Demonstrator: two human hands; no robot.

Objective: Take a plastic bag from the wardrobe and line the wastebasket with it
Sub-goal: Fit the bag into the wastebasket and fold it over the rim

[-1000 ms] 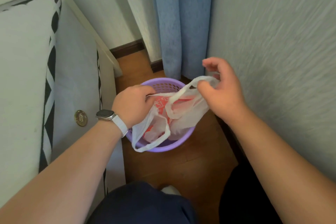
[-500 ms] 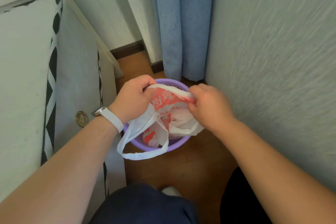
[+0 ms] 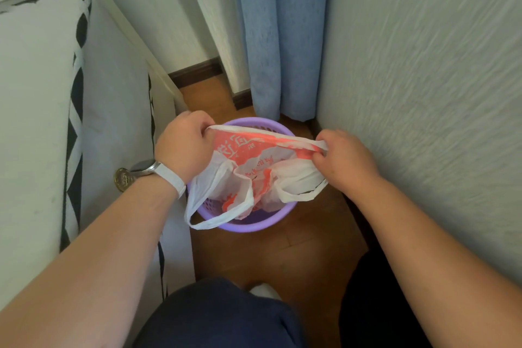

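A round purple wastebasket [image 3: 248,224] stands on the wooden floor between a bed and a wall. A white plastic bag [image 3: 254,164] with red print hangs into it, its mouth stretched wide above the rim. My left hand [image 3: 183,147] grips the bag's left edge over the basket's left side. My right hand [image 3: 341,159] pinches the right edge over the basket's right side. One white handle loop droops over the basket's front rim. Most of the basket's inside is hidden by the bag.
A bed with a white cover and black patterned trim [image 3: 70,121] fills the left. A textured wall [image 3: 423,79] runs along the right. A blue curtain [image 3: 279,37] hangs behind the basket. My knee in dark trousers [image 3: 223,316] is at the bottom.
My hands have pulled apart, spreading the bag's mouth wider across the basket. The right hand came down from a raised handle to the bag's right edge.
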